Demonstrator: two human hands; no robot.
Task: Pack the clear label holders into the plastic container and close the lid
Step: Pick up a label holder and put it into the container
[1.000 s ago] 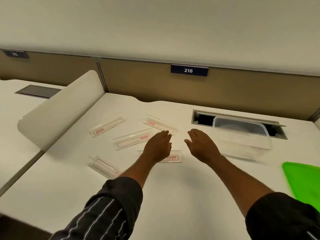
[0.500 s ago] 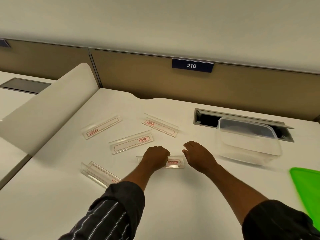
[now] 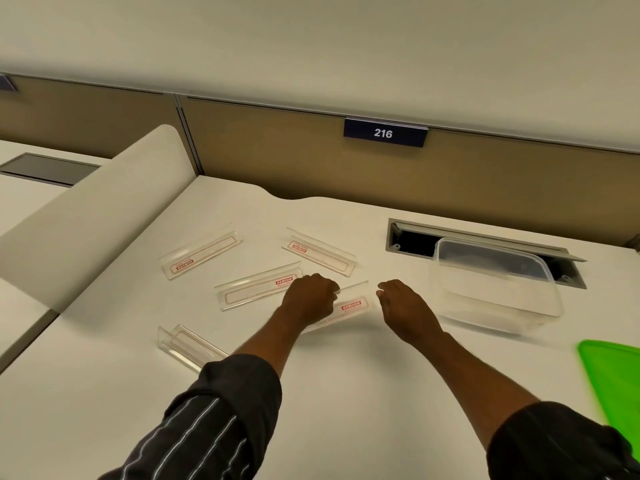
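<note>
Left hand (image 3: 308, 299) curled round left part of label holder (image 3: 351, 306); holder sticks out rightward from fist, tilted; right hand (image 3: 407, 308) loose, holding nothing, just beside holder's right end; container (image 3: 495, 303) further right, uncovered.

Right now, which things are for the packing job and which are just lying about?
For the job: held holder in the left hand; left holder; middle holder; far holder; near holder; container; green lid.

Just lying about: 216 sign; hatch; divider.
</note>
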